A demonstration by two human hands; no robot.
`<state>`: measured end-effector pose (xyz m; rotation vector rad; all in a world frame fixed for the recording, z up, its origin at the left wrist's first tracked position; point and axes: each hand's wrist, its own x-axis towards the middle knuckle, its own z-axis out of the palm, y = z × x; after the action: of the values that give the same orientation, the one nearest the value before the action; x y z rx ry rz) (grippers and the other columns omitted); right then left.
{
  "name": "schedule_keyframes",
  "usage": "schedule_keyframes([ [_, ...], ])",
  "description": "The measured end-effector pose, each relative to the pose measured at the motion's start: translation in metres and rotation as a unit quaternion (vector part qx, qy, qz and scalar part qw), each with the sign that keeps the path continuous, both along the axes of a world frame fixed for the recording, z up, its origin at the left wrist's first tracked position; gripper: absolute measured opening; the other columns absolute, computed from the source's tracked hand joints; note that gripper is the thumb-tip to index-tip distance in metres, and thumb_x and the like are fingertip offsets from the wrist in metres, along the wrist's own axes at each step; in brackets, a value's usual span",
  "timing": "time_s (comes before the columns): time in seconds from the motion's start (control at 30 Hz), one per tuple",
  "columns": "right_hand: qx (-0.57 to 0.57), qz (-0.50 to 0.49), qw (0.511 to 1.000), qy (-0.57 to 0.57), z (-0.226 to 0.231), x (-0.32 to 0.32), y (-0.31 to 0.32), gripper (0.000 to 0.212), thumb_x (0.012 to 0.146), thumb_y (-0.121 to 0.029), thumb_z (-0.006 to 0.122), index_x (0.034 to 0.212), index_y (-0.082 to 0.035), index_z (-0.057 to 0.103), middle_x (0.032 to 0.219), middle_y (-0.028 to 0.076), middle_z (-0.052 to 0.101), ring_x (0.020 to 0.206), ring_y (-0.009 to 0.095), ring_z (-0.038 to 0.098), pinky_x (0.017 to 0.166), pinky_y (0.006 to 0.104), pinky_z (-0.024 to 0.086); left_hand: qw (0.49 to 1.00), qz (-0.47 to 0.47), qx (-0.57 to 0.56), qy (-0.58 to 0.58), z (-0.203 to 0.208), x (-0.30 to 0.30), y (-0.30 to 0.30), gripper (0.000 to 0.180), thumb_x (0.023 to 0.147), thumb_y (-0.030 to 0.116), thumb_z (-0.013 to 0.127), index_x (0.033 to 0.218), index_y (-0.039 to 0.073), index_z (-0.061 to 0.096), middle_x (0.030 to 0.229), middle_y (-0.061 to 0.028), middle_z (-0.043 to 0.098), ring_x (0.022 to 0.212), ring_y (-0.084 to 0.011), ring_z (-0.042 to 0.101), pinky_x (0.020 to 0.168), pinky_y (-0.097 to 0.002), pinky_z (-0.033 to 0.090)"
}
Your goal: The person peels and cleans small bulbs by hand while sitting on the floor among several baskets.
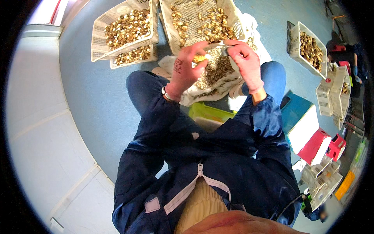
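Note:
My left hand (186,72), in a pink glove with dark marks on its back, is closed round a small yellowish piece (200,58) that looks like a mushroom. Just to its right, my right hand (247,62), also gloved in pink, has its fingers bent in a pinch; what they hold is hidden. Both hands are over an open white sack (194,99) holding a heap of small brown and pale scraps (216,68). Beyond them stands a white plastic crate (168,29) with brown-and-cream mushrooms (218,23) scattered in it.
At the far left, one white crate of mushrooms (95,43) sits on top of another (136,62). A lime-green tub (202,111) lies between my knees. Right of me are a blue-and-white box (302,121), a red stool (337,147) and another mushroom crate (296,50). A person (357,64) is at the right edge.

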<state>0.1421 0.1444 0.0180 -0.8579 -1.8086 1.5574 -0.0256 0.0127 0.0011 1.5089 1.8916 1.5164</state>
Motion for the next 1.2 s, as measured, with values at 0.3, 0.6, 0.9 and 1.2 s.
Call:
schedule_keyframes([
  [0.3,0.148,0.118,0.977,-0.102,0.001,0.005,-0.002,0.017,0.086,-0.017,0.066,0.081,0.000,0.064,0.103,0.012,0.067,0.096,0.030,0.061,0.085,0.0370,0.048,0.944,0.216,-0.187,0.166,0.032,-0.217,-0.017,0.061,0.078,0.020,0.068,0.133,0.000,0.050,0.126,-0.0229,0.056,0.119,-0.0317,0.053,0.099,-0.0410,0.045],
  [0.6,0.155,0.140,0.967,-0.146,0.012,0.005,-0.004,0.018,0.085,-0.020,0.067,0.080,-0.002,0.063,0.106,0.011,0.067,0.098,0.031,0.062,0.086,0.0396,0.049,0.893,-0.074,-0.323,0.303,-0.085,-0.206,0.107,0.045,0.084,0.029,0.064,0.123,0.008,0.060,0.114,-0.0209,0.064,0.100,-0.0349,0.065,0.088,-0.0414,0.052],
  [0.9,0.066,0.126,0.977,-0.162,0.028,0.017,0.003,0.013,0.078,-0.012,0.072,0.083,-0.002,0.065,0.111,0.012,0.067,0.097,0.032,0.062,0.084,0.0386,0.050,0.817,0.028,-0.468,0.337,-0.199,-0.156,0.187,0.029,0.091,0.021,0.054,0.115,0.004,0.060,0.102,-0.0187,0.068,0.095,-0.0338,0.067,0.079,-0.0445,0.055],
  [1.2,0.064,0.085,0.983,-0.151,0.032,0.018,0.004,0.013,0.082,-0.014,0.068,0.080,-0.002,0.063,0.109,0.007,0.068,0.093,0.027,0.063,0.081,0.0352,0.050,0.929,-0.030,-0.364,0.055,-0.173,-0.161,0.175,0.018,0.088,0.019,0.062,0.102,0.008,0.065,0.100,-0.0113,0.064,0.089,-0.0245,0.064,0.076,-0.0382,0.054],
])
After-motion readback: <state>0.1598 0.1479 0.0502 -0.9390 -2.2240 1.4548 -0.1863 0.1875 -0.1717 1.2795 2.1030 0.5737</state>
